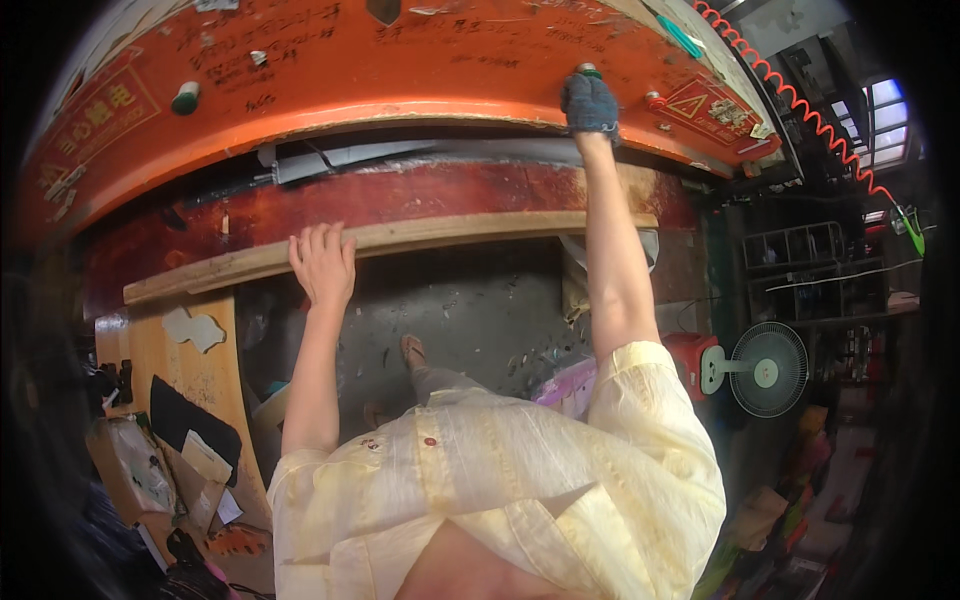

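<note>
My bare left hand (323,262) lies on a long wooden board (410,236), fingers stretched out over its top. This board runs along the front edge of a dark red worktop (390,190). My right hand (590,103) wears a dark blue glove and reaches up to the orange machine panel (440,70). Its fingers are curled at a green push button (588,70), whose top shows just past them. A second green button (185,97) with a white collar sits on the panel's left side. What lies under my right palm is hidden.
To the right stands a white fan (768,369) beside a red box (690,365). A coiled red air hose (800,100) hangs at upper right, ending in a green nozzle (912,232). On the left, a wooden table (190,340) holds a dark cloth (195,425) and an open carton (140,465).
</note>
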Motion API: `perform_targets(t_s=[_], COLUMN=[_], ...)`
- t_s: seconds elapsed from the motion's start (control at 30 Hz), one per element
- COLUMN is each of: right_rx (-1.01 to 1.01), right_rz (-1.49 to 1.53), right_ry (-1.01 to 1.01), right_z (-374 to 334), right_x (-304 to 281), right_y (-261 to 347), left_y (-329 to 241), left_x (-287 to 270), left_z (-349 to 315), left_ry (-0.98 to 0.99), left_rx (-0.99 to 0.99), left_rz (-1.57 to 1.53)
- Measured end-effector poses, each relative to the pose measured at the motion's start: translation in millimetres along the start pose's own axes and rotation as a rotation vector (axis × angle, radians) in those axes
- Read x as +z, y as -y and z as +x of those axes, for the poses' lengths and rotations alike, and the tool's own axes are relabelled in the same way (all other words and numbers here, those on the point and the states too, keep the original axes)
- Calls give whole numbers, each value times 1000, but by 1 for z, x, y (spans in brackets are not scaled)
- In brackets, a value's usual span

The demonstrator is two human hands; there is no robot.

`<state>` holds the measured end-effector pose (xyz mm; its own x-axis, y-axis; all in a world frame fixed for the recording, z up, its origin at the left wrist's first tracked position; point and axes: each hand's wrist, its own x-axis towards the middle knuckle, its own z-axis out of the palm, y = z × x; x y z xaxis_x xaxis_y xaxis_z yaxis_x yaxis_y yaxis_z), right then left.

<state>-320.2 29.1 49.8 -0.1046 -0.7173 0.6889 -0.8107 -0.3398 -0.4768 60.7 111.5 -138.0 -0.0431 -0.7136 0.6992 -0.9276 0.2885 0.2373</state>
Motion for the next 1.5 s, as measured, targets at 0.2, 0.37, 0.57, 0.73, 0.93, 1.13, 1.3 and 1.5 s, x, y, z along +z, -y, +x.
perform_targets(t_s=[0.2,0.37,0.57,0.73,0.93,1.13,1.3,1.5], right_rx=[-476,55,26,-51,-208,-76,55,380], right_rz=[-260,-21,39,111,-119,-22,-43,11], right_ry=[43,230,543,460,569,401,223,179], right_z=[-186,-279,-315,-334,-340,-295,-228,-103], right_x=[31,77,86,72,51,27,5,29], right_y=[24,11,24,27,18,11,24,15], left_y=[3,9,13,13,14,7,-14,-3], left_x=[10,18,19,18,14,6,-23,-35], left_z=[-18,-18,-12,-8,-9,-7,-21,-9], left_ry=[64,168,157,189,281,438,407,360], left_rx=[-25,-101,-66,-68,-110,-211,-158,-102], left_rz=[118,95,111,131,85,68,49,-97])
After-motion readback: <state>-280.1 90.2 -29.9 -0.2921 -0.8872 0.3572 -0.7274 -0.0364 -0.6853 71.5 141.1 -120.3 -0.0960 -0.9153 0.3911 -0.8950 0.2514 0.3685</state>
